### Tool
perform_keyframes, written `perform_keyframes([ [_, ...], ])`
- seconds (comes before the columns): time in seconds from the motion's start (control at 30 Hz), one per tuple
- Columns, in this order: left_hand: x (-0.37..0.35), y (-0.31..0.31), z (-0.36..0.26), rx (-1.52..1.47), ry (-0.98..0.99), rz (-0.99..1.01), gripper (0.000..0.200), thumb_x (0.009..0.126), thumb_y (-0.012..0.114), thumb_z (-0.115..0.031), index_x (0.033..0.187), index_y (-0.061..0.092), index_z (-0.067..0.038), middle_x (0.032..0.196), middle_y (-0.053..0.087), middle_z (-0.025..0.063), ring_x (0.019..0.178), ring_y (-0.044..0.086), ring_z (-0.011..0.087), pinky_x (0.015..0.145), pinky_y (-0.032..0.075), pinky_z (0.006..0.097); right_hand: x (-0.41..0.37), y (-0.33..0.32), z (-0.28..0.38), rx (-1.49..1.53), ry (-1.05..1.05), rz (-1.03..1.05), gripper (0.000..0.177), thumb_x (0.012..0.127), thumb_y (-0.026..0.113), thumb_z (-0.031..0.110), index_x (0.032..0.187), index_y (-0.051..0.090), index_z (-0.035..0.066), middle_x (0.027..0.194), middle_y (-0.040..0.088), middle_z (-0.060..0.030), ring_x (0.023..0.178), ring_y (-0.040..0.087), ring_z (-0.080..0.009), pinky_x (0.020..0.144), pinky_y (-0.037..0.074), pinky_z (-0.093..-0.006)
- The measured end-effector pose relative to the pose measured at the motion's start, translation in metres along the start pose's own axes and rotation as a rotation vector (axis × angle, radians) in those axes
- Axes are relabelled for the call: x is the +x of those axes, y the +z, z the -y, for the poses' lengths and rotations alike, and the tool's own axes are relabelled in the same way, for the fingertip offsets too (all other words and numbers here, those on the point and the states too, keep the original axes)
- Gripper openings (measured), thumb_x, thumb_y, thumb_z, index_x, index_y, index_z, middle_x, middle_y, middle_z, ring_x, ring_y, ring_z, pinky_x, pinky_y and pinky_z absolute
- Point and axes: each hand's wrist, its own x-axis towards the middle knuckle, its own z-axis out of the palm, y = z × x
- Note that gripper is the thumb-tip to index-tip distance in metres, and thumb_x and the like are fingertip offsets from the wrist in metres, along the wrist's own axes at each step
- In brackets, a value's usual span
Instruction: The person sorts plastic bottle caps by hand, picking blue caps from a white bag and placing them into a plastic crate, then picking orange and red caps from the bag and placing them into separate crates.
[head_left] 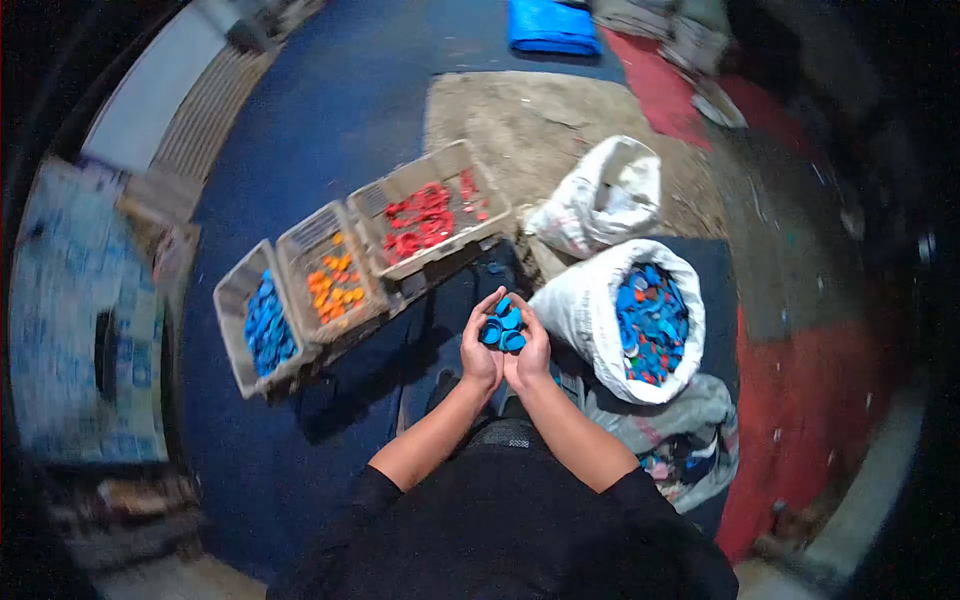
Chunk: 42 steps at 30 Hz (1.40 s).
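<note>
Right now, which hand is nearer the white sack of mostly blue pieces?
Right. The right hand is beside the white sack; the left hand is farther away, beyond the right one.

Blue floor covering [320,110], red matting [800,430]

black top [500,530], bare forearms [432,434]

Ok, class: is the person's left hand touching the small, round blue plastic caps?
Touching. The head view shows the left hand cupped beside the right hand, the blue plastic caps gathered inside, the leftmost lying against the left palm.
</note>
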Motion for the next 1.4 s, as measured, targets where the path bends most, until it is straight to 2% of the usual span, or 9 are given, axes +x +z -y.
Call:
perform_keyframes([
  [0.07,-0.015,0.009,-0.012,0.095,0.102,-0.095,0.052,0.088,0.04,-0.012,0.137,0.052,0.001,0.147,0.05,0.0139,0.133,0.049,0.0247,0.113,0.037,0.0368,-0.001,0.007,-0.003,-0.124,0.063,0.086,0.038,0.097,0.052,0.017,0.132,0.054,0.002,0.122,0.061,-0.0112,0.11,0.062,-0.02,0.098,0.049,-0.0347],
  [0.17,-0.06,-0.055,-0.064,0.063,0.224,-0.143,0.054,0.084,0.038,-0.007,0.135,0.055,0.001,0.146,0.051,0.0142,0.134,0.048,0.0247,0.114,0.036,0.0365,-0.036,0.038,-0.078,-0.33,0.112,0.184,0.031,0.095,0.06,0.008,0.126,0.057,0.004,0.11,0.062,-0.0064,0.098,0.063,-0.0147,0.083,0.053,-0.03],
  [0.27,-0.102,-0.128,-0.117,0.152,0.389,-0.207,0.05,0.088,0.038,-0.004,0.135,0.054,0.001,0.145,0.051,0.0154,0.136,0.046,0.0251,0.115,0.034,0.0362,-0.074,0.073,-0.161,-0.359,0.215,0.275,0.031,0.093,0.065,0.007,0.123,0.058,0.005,0.107,0.062,-0.005,0.093,0.062,-0.0131,0.078,0.053,-0.0285],
  [0.53,-0.25,-0.271,-0.208,0.153,0.619,-0.594,0.029,0.102,0.043,-0.006,0.128,0.054,-0.001,0.138,0.057,0.0158,0.129,0.053,0.0233,0.112,0.038,0.0368,-0.193,0.092,-0.355,-0.448,0.52,0.409,0.025,0.1,0.057,0.017,0.12,0.06,0.003,0.11,0.065,-0.0085,0.096,0.064,-0.0161,0.084,0.053,-0.0326],
  [0.73,-0.325,-0.346,-0.248,0.07,0.678,-0.861,0.023,0.102,0.045,-0.007,0.119,0.06,-0.003,0.128,0.062,0.0123,0.119,0.057,0.0223,0.106,0.043,0.0361,-0.254,0.096,-0.458,-0.541,0.702,0.356,0.033,0.105,0.044,0.025,0.125,0.059,0.002,0.113,0.065,-0.0093,0.101,0.064,-0.0192,0.091,0.053,-0.0359],
  [0.83,-0.328,-0.364,-0.26,-0.019,0.699,-0.897,0.02,0.101,0.046,-0.007,0.115,0.06,-0.005,0.123,0.063,0.0108,0.117,0.058,0.0217,0.104,0.044,0.0358,-0.261,0.106,-0.479,-0.432,0.76,0.304,0.036,0.105,0.042,0.027,0.124,0.059,0.001,0.114,0.065,-0.0094,0.106,0.062,-0.0211,0.095,0.051,-0.0374],
  [1.13,-0.255,-0.413,-0.319,-0.053,0.646,-1.01,0.013,0.098,0.056,-0.01,0.11,0.061,-0.007,0.118,0.062,0.0073,0.11,0.058,0.0169,0.096,0.047,0.0319,-0.192,0.153,-0.535,-0.38,0.727,0.28,0.035,0.096,0.05,0.013,0.127,0.058,-0.002,0.128,0.062,-0.0126,0.113,0.06,-0.0246,0.101,0.048,-0.0375],
  [1.27,-0.197,-0.446,-0.361,-0.012,0.606,-1.036,0.021,0.094,0.063,-0.006,0.114,0.062,-0.005,0.12,0.061,0.0067,0.112,0.057,0.0177,0.096,0.047,0.0312,-0.14,0.189,-0.576,-0.471,0.698,0.36,0.041,0.091,0.051,0.001,0.131,0.055,-0.004,0.13,0.059,-0.0143,0.118,0.057,-0.0254,0.103,0.046,-0.038],
  [1.4,-0.142,-0.47,-0.414,0.072,0.544,-1.145,0.027,0.092,0.067,-0.007,0.119,0.064,-0.003,0.12,0.063,0.0076,0.113,0.057,0.0182,0.096,0.046,0.0312,-0.089,0.239,-0.618,-0.68,0.659,0.371,0.041,0.095,0.051,0.003,0.136,0.052,-0.001,0.125,0.061,-0.0115,0.111,0.059,-0.0226,0.101,0.046,-0.0362],
])
